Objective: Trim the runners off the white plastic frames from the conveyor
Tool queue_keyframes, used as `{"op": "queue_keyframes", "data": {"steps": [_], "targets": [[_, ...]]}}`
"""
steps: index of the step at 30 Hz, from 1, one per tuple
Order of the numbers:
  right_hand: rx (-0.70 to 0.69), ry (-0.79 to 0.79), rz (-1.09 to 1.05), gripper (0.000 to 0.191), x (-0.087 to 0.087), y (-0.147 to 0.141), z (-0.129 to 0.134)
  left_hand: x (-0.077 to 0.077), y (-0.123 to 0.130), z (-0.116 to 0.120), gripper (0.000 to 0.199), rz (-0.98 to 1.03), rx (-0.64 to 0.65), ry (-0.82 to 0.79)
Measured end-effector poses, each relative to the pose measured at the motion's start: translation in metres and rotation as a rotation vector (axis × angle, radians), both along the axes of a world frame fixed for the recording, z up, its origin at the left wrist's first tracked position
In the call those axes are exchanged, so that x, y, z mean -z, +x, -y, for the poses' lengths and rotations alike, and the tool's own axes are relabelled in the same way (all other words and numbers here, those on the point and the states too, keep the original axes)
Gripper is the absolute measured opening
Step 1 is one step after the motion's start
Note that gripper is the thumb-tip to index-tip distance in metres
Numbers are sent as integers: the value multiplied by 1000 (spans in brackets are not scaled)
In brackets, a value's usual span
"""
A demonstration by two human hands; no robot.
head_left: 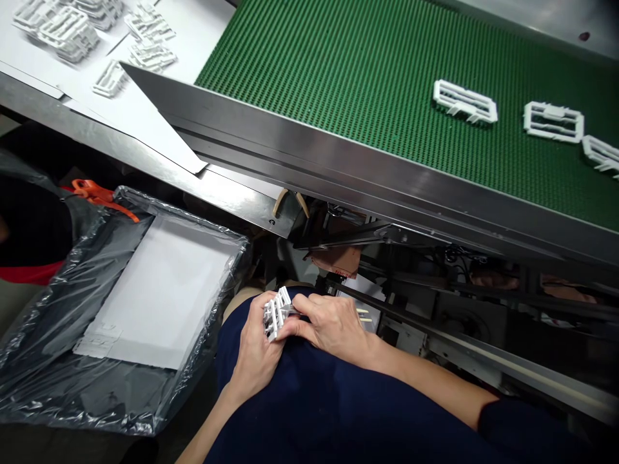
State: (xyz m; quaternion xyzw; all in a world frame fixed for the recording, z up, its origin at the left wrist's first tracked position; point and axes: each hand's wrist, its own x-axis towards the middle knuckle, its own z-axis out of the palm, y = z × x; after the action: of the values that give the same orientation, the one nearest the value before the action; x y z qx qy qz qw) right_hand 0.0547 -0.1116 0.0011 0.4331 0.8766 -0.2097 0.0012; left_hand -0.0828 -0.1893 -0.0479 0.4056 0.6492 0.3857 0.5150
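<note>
As the left hand grips a white slatted part in front of the green belt and the right hand pinches at its edge, uneven finger pressure could crack it.

The one word that can be made out is "RESIN", in small red capitals along the lower edge of a brown sack, which lies in the shadowed space beneath the green conveyor belt, below its near metal side as the head view shows it. Down and to the left of that same belt, a white sheet lying on dark plastic film bears faint, pale raised marks at one corner, too indistinct to read or even to tell whether they are letters.
</note>
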Motion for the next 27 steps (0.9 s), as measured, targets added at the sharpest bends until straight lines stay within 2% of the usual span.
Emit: {"op": "queue_keyframes", "data": {"steps": [5,13,20,27], "targets": [[5,46,-9,56,1,0,1,-2,-1,-2,33,13,3,-39],[22,-4,-4,58,0,1,-4,-9,0,-10,33,18,11,-74],[14,-7,47,62,1,1,-2,-6,-1,-8,32,0,46,-55],[9,60,60,58,2,1,0,0,-1,-6,31,-19,41,-36]]}}
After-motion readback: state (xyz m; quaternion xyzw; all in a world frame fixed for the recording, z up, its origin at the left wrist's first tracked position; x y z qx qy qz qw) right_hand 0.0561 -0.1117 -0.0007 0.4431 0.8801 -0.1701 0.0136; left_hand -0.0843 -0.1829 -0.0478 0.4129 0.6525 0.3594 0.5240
